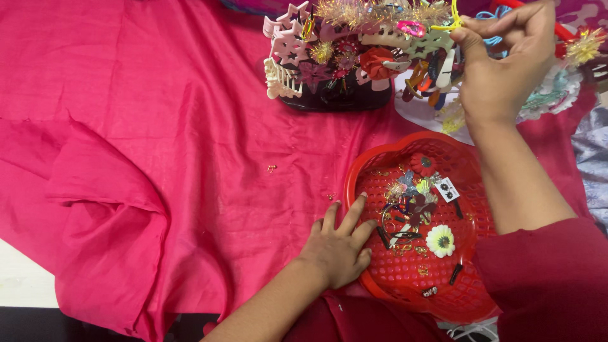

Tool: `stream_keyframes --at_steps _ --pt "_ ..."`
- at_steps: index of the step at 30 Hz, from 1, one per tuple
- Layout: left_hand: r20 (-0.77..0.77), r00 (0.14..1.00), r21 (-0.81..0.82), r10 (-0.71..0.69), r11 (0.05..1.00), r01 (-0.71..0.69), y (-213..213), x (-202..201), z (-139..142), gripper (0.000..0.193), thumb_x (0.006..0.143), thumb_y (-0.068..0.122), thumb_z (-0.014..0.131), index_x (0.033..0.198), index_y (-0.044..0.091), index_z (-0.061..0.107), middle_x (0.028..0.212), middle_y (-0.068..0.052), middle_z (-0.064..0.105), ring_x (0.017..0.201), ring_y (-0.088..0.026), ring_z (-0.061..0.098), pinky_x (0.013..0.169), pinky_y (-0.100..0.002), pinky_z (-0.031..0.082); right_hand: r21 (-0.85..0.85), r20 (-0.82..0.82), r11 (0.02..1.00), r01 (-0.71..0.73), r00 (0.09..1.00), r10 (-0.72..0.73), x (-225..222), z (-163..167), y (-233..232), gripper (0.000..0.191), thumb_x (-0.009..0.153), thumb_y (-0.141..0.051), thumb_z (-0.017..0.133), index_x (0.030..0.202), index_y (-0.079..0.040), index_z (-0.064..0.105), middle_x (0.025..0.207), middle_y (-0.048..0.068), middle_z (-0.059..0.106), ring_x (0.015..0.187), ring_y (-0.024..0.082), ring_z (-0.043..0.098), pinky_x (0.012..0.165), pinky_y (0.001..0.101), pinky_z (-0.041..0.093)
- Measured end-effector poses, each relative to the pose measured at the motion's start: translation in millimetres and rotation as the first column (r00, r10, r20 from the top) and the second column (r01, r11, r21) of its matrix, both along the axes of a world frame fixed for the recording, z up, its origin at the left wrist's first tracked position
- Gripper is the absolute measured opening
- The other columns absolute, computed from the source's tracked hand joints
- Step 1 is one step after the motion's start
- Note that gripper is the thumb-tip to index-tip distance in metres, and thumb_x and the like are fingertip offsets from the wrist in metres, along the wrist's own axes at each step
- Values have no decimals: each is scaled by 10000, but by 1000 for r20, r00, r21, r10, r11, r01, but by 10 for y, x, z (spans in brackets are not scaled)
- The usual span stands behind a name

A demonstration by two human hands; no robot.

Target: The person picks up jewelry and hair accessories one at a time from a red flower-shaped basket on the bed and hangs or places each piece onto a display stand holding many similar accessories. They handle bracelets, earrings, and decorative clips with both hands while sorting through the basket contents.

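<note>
A pink cloth (158, 158) covered the whole surface, and on it, under the fingers of the left hand (335, 250), stood a red basket (468, 297) with small hair things inside. The left hand lay flat on the basket's rim, fingers spread wide and holding nothing — it seemed only to steady the basket. Beyond the fingertips of both hands stood a dark stand (335, 98), crowded with hair clips and tinsel pieces. The right hand (500, 69) was raised at the far side of this heap, its thumb and forefinger pinched narrow on a thin yellow piece (454, 16); whether the piece was loose or fixed on the heap, I could not tell.

The step in hand looked like sorting — one piece being placed on or taken from the heap. The next move would call for a gentle pinch, so neighbouring clips are not pulled down. Just right of the left fingertips lay a white flower clip (440, 240), and left of them a tiny gold ring (272, 168) on the cloth.
</note>
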State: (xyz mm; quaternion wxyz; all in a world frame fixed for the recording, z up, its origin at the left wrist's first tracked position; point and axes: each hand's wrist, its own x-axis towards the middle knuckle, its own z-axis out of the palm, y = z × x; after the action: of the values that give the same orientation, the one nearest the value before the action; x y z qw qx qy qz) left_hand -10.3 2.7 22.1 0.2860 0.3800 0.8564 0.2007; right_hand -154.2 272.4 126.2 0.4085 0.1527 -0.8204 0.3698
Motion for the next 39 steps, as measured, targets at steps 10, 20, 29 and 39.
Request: stream_keyframes --at_steps 10,20,29,39 --pt "16 1000 7 -2 1000 2 28 -89 -36 664 981 458 457 1582 232 288 1717 -97 -91 1509 -500 107 1154 -638 254 89 25 992 -95 995 93 -215 -51 16 361 1053 196 700 1141 16 401 1116 157 712 1241 249 774 885 224 561" --pt "16 1000 -7 -4 1000 4 38 -93 -27 666 981 457 462 1584 237 284 1716 -95 -91 1512 -496 105 1155 -642 252 -71 181 997 -42 982 54 -151 -32 -53 442 1092 -55 831 1177 -44 398 1286 169 786 977 106 666 792 189 503" --pt "-4 1000 -6 0 1000 0 34 -31 7 657 986 456 460 1582 242 282 1712 -100 -77 1510 -498 108 1148 -652 259 -60 108 998 -32 993 39 252 -2 -176 439 1068 19 827 1241 -24 427 1456 218 669 1350 192 647 911 229 519" --pt "-31 999 -7 30 1000 -30 21 126 51 640 983 445 445 1570 227 311 1714 -81 -52 1512 -480 124 1144 -658 268 -178 522 909 378 819 -239 1720 -510 -245 174 1039 -29 656 1183 -36 559 1280 101 724 1170 116 681 868 231 540"
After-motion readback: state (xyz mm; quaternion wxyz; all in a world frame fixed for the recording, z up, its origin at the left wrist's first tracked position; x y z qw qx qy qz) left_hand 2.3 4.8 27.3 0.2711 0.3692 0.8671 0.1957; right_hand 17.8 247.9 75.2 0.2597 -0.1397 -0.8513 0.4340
